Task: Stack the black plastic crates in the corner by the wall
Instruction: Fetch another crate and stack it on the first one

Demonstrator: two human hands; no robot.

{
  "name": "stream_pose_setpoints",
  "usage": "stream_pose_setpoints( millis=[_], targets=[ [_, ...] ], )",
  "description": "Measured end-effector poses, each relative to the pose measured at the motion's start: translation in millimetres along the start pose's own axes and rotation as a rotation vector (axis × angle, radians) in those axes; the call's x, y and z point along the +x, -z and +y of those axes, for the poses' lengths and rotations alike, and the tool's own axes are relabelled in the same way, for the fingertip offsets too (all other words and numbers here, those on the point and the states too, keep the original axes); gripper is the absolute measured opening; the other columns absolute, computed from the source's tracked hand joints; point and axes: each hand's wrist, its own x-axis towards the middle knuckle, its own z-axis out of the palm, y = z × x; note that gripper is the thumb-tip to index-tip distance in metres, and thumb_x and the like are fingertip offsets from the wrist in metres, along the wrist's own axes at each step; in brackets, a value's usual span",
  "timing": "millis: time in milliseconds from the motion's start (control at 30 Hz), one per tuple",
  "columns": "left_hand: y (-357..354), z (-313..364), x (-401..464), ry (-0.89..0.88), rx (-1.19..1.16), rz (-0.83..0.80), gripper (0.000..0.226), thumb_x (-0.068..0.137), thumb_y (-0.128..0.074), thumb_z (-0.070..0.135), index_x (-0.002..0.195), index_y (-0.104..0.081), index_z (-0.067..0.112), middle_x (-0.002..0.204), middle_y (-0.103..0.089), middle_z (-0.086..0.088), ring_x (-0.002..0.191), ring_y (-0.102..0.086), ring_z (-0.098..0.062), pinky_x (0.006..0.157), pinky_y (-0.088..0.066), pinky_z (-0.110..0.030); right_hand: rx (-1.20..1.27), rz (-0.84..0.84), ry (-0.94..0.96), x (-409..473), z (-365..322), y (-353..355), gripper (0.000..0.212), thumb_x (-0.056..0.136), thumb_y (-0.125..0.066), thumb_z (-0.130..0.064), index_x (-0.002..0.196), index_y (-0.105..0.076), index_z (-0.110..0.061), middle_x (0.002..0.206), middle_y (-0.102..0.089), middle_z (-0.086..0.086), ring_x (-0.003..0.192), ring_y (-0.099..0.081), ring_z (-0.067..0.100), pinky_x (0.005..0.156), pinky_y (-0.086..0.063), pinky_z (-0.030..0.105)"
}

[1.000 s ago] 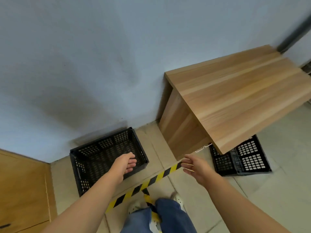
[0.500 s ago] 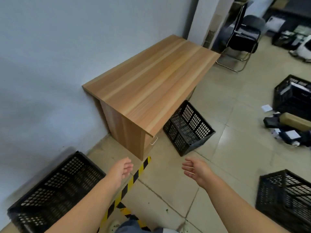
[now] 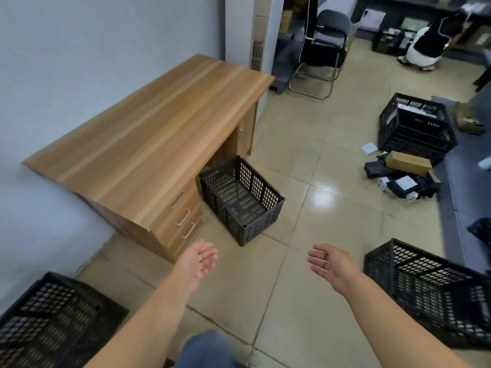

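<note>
Beige floor tiles [image 3: 313, 155] are running under everything, with a pale wall [image 3: 79, 62] along the left. Four black crates are sitting on the floor: one crate by the wall [image 3: 53, 322] at lower left, one crate at the desk [image 3: 240, 200] standing half under the wooden desk [image 3: 148, 144], one crate on the right [image 3: 430, 288] near the right forearm, and a far crate [image 3: 417, 128] holding dark items. None is resting on another. Both hands are hovering over bare tiles, holding nothing: left hand [image 3: 198, 261] with palm turned inward and fingers loosely extended, close together; right hand [image 3: 330, 264] with fingers slightly spread and relaxed. Boxes and packets [image 3: 401, 173] are lying beside the far crate. A folding chair [image 3: 321, 49] is standing beyond the desk, and a second person [image 3: 427, 43] is crouching at upper right.
</note>
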Motion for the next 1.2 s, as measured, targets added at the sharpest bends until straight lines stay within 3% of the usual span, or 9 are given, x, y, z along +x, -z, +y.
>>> stream_pose_setpoints(
  millis=[333, 667, 767, 833, 933, 1100, 1200],
  targets=[
    [-64, 7, 53, 0.019, -0.049, 0.058, 0.030, 0.099, -0.037, 0.030, 0.091, -0.057, 0.009, 0.090, -0.061, -0.007, 0.077, -0.055, -0.016, 0.067, -0.043, -0.027, 0.011, 0.006, -0.024, 66, -55, 22, 0.013, 0.095, -0.048, -0.012, 0.088, -0.058, -0.007, 0.085, -0.061, 0.012, 0.075, -0.059, 0.022, 0.070, -0.049, 0.032],
    [-151, 58, 145, 0.095, -0.178, 0.120, 0.036, 0.099, -0.037, 0.031, 0.115, -0.055, 0.005, 0.092, -0.061, -0.007, 0.082, -0.057, -0.017, 0.068, -0.044, -0.028, -0.065, -0.004, -0.054, 170, -158, 5, 0.013, 0.094, -0.048, -0.012, 0.089, -0.059, -0.007, 0.087, -0.062, 0.013, 0.077, -0.061, 0.023, 0.068, -0.050, 0.032],
    [-172, 84, 168, 0.096, -0.225, 0.139, 0.041, 0.100, -0.035, 0.030, 0.123, -0.053, 0.002, 0.101, -0.061, -0.008, 0.088, -0.057, -0.019, 0.080, -0.045, -0.030, -0.105, -0.011, -0.066, 201, -188, -4, 0.013, 0.094, -0.048, -0.012, 0.090, -0.059, -0.006, 0.088, -0.062, 0.013, 0.078, -0.061, 0.024, 0.068, -0.050, 0.032],
    [-184, 100, 180, 0.094, -0.246, 0.153, 0.043, 0.100, -0.034, 0.029, 0.128, -0.049, 0.000, 0.114, -0.057, -0.012, 0.107, -0.056, -0.024, 0.096, -0.040, -0.034, -0.133, -0.010, -0.072, 217, -207, -11, 0.012, 0.094, -0.049, -0.012, 0.089, -0.059, -0.007, 0.087, -0.062, 0.012, 0.078, -0.061, 0.024, 0.067, -0.050, 0.032],
    [-202, 119, 191, 0.087, -0.262, 0.201, 0.042, 0.101, -0.034, 0.028, 0.129, -0.048, 0.000, 0.131, -0.054, -0.016, 0.125, -0.049, -0.027, 0.105, -0.036, -0.036, -0.158, -0.025, -0.089, 238, -230, -19, 0.012, 0.094, -0.049, -0.012, 0.089, -0.059, -0.007, 0.088, -0.062, 0.012, 0.078, -0.061, 0.023, 0.066, -0.050, 0.032],
    [-222, 139, 213, 0.075, -0.290, 0.249, 0.040, 0.101, -0.035, 0.026, 0.129, -0.048, 0.000, 0.133, -0.053, -0.016, 0.126, -0.049, -0.029, 0.107, -0.036, -0.038, -0.212, -0.057, -0.088, 275, -266, -34, 0.012, 0.093, -0.049, -0.012, 0.091, -0.059, -0.006, 0.087, -0.060, 0.011, 0.078, -0.060, 0.023, 0.065, -0.049, 0.031],
    [-228, 142, 229, 0.077, -0.285, 0.275, 0.040, 0.100, -0.035, 0.028, 0.125, -0.052, 0.001, 0.119, -0.059, -0.014, 0.113, -0.055, -0.026, 0.096, -0.042, -0.036, -0.276, -0.083, -0.082, 303, -287, -47, 0.011, 0.093, -0.049, -0.011, 0.091, -0.059, -0.006, 0.085, -0.059, 0.011, 0.076, -0.059, 0.021, 0.065, -0.049, 0.031]
  ],
)
